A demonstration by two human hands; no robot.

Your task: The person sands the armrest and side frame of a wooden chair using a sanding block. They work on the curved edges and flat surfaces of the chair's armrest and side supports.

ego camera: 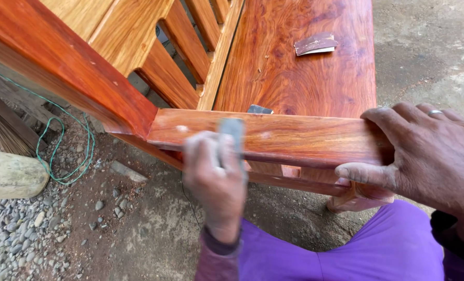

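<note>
So, a reddish hardwood bench (299, 67) with a slatted backrest (180, 57) is seen from above, and its armrest rail (294, 138) runs across the middle of the view. A grey piece of sandpaper (234, 130) is pressed against the near face of that rail, close to the corner where the rail meets the backrest post; it's clamped under the fingers of the left hand (214, 179), which is motion-blurred. The rail's free end, at the bench's front corner, is gripped by the right hand (424, 151), fingers closed over the top and thumb tucked under the near edge. A ring (435, 112) is worn on that hand. A spare scrap of sandpaper (315, 43) is left on the seat near its far edge. Purple trousers (346, 250) are visible below, and green cord (60, 151) is coiled on the gravel to the left.
</note>
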